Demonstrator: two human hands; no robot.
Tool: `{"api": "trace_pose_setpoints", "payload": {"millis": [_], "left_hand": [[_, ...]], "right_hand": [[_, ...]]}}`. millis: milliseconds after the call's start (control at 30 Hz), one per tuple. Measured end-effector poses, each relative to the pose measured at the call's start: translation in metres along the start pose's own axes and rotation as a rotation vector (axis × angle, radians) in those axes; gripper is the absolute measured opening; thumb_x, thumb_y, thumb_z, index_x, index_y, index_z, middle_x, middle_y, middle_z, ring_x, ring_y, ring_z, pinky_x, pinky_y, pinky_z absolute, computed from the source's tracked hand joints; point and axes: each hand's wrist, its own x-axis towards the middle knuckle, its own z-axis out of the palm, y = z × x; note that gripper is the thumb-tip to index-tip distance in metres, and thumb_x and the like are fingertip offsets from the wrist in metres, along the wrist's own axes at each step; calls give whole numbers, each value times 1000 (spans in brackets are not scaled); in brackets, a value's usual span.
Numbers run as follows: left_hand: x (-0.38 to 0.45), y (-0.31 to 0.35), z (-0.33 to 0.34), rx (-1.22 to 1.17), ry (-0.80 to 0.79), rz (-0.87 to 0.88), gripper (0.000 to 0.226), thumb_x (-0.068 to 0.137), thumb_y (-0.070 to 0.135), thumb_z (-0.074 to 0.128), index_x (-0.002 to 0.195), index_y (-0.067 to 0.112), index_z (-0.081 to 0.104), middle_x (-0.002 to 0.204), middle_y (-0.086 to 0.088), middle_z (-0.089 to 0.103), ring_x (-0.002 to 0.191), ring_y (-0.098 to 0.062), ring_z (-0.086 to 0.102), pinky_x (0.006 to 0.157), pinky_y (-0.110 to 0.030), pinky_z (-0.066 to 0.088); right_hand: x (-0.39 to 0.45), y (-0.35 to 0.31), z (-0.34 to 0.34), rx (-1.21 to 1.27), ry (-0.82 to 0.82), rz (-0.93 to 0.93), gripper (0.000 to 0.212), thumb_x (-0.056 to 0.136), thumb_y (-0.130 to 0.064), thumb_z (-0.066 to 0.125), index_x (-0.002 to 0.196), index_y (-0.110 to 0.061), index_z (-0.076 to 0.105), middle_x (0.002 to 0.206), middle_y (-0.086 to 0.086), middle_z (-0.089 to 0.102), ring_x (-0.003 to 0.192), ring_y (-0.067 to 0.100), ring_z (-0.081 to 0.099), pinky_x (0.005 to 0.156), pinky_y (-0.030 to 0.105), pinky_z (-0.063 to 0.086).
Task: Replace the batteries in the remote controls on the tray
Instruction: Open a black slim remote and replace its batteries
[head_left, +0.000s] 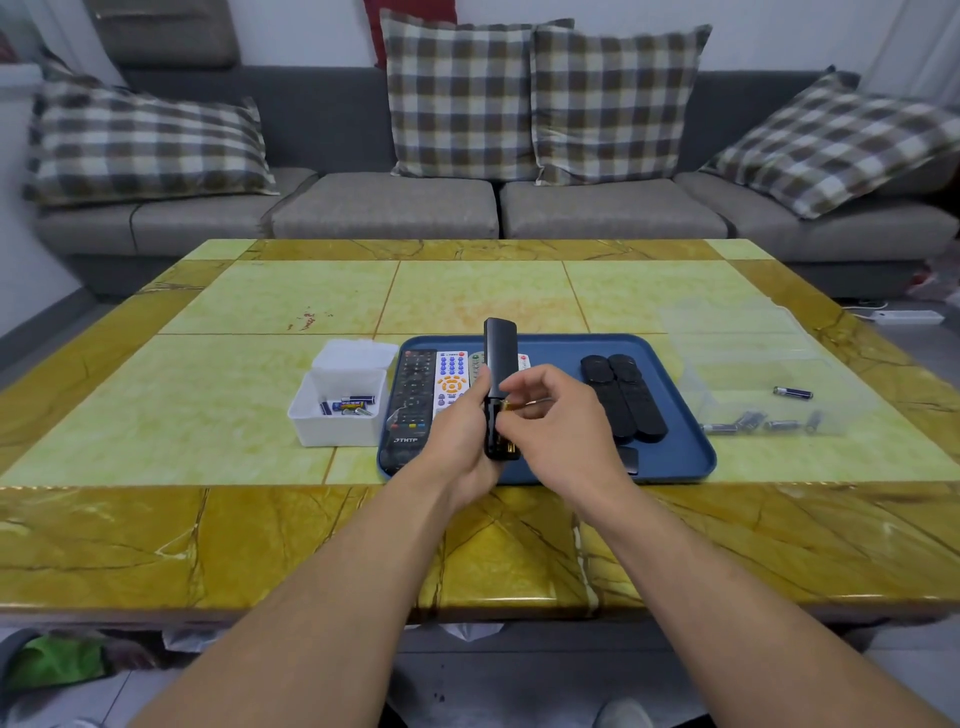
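Note:
My left hand grips a slim black remote upright above the blue tray, its battery bay open toward the right. My right hand pinches a gold-ended battery against that bay. On the tray lie a black remote, a white remote with orange buttons, a pale one partly hidden behind my hand, and two black remotes side by side. A black battery cover lies near the tray's front edge.
A white box with several batteries sits left of the tray, its lid up. A clear container on the right holds several batteries. The green-yellow marble table stands before a grey sofa with plaid cushions.

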Motion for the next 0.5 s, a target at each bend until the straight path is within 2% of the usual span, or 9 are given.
{"api": "trace_pose_setpoints", "payload": {"millis": [133,267,333,400,500], "left_hand": [[2,0,-2,-39,17,-3,46,105,42,45,118,3,65,86,-10,74,80,-21,75,65,-32,58],[4,2,-4,-52,18,45,53,105,45,45,128,0,60,94,-11,69,77,-21,70,82,-39,55],[6,2,-6,-58,26,44,55,103,46,49,128,-2,61,103,-12,69,90,-23,69,98,-45,52],[10,3,-9,-56,33,47,52,100,45,55,128,1,62,108,-11,70,101,-24,68,107,-48,48],[14,3,-11,-37,14,56,48,97,44,59,126,6,64,107,-12,72,102,-25,69,105,-48,50]], "right_hand": [[-2,-1,-1,56,-54,-5,26,82,-9,78,99,-26,69,87,-10,73,73,-2,66,63,9,51],[5,-9,-15,351,23,96,14,94,-12,67,105,-19,69,89,-1,75,70,11,69,62,21,56],[8,-10,-21,501,-3,210,19,100,-5,52,106,-13,69,88,5,70,68,14,64,56,25,51],[6,-10,-21,590,-73,333,28,97,3,43,102,-7,68,75,4,64,59,13,55,49,25,39],[2,-9,-19,428,-149,347,35,91,1,39,89,-10,72,63,-3,54,47,9,41,46,23,27]]}}
